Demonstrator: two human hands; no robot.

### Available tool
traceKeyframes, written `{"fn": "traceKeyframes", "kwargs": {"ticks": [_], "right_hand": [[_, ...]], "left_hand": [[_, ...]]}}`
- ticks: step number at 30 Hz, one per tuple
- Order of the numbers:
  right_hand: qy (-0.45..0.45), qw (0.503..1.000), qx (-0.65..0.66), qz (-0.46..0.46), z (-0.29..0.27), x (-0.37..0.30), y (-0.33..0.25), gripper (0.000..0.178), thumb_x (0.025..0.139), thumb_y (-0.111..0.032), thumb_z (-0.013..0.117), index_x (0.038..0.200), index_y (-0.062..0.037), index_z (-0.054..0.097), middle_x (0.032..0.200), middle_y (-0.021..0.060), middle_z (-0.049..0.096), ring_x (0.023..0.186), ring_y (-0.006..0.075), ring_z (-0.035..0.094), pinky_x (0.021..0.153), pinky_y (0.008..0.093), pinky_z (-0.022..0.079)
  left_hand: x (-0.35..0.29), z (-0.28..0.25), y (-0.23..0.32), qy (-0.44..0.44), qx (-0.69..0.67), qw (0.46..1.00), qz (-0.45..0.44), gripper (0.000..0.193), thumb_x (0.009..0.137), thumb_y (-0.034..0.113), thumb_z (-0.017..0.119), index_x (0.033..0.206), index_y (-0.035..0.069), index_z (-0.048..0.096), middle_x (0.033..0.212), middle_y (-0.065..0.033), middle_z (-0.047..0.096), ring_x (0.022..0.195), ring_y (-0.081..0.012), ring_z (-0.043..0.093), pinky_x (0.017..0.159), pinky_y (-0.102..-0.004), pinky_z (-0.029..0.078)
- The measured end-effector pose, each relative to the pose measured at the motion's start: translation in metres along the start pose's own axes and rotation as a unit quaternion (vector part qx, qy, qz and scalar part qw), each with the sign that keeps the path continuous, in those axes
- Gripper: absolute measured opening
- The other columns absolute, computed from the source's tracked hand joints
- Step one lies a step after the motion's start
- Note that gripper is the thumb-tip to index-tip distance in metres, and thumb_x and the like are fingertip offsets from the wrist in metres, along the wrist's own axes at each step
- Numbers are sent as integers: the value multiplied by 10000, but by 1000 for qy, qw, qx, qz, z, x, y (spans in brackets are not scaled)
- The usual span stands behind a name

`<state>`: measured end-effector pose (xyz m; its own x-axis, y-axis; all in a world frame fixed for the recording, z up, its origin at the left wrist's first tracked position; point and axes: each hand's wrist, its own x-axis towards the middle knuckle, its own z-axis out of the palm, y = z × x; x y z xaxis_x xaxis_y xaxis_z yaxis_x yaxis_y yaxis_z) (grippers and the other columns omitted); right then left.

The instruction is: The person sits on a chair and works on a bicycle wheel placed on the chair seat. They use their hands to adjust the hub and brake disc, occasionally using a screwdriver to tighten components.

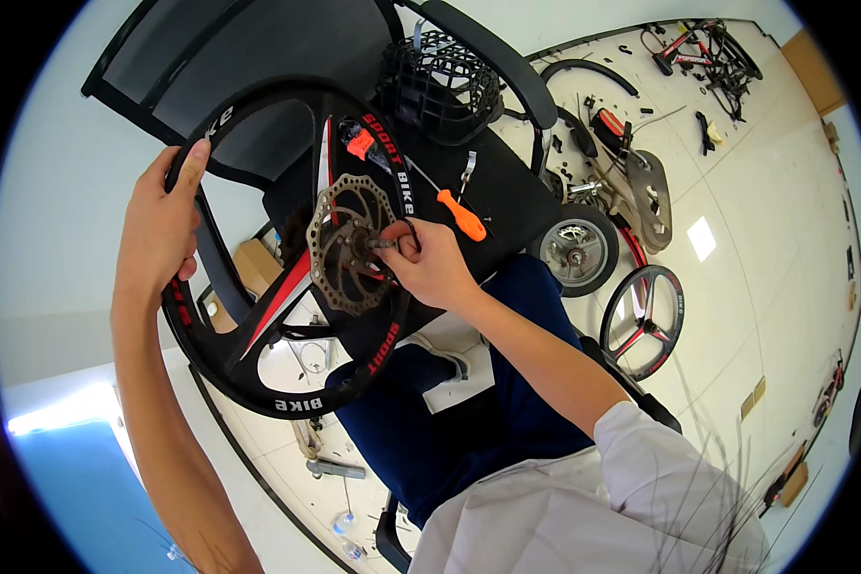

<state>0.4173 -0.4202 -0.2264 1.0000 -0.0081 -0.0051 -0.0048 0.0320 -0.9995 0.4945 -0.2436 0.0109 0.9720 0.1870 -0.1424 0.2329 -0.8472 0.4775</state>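
Note:
My left hand (165,218) is closed round the upper left of a black three-spoke bicycle wheel's rim, thumb on top. The wheel (279,298) stands tilted over my lap and the chair seat, with red and white stripes on its spokes. Mounted at its centre is a perforated metal brake disc (323,270). My right hand (430,266) is closed at the hub, thumb and fingers pinching the short metal axle (381,244) that sticks out. The curled fingers partly hide that grip. Behind the hand, an orange-handled screwdriver (463,216) lies on the black seat.
The black office chair (517,191) faces me, a black basket (440,91) on its seat. On the tiled floor to the right are a small tyred wheel (576,251), another three-spoke wheel (647,331) and bike parts. A hammer (337,469) lies at lower left.

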Motion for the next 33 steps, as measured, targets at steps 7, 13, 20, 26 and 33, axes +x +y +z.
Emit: {"fn": "traceKeyframes", "kwargs": {"ticks": [7,13,20,26,33], "right_hand": [[-61,997,-37,-12,-20,8,-9,111,836,-81,692,883,14,660,480,6,378,449,97,353,481,277,317],[-41,999,-29,-8,-20,23,-13,147,840,-134,739,874,2,694,488,-18,363,462,76,340,478,276,313],[-61,997,-53,-14,-16,28,-13,112,861,-110,753,892,-16,700,542,-75,277,509,41,280,493,242,282],[-88,985,-95,-110,-23,34,-13,106,863,-115,729,892,-22,689,509,-22,286,466,74,295,471,264,286],[-184,962,-192,-62,-54,30,-24,252,985,-230,524,968,19,556,563,120,522,519,282,544,543,388,428]], "left_hand": [[-3,2,-1,17,-3,1000,-8,536,983,532,530,1166,29,564,523,49,309,335,-51,293,320,-238,269],[-5,3,0,24,1,1000,-9,534,980,530,537,1165,31,581,528,34,336,330,-57,313,325,-237,272],[-7,4,0,45,11,999,-11,550,975,538,542,1166,24,590,538,13,375,328,-66,328,333,-242,279],[-8,4,1,32,4,999,-2,543,974,535,547,1154,25,592,537,18,364,327,-64,325,333,-241,274],[-9,1,-3,25,-24,999,-1,510,974,518,561,1139,36,594,529,34,340,327,-55,302,327,-238,265]]}}
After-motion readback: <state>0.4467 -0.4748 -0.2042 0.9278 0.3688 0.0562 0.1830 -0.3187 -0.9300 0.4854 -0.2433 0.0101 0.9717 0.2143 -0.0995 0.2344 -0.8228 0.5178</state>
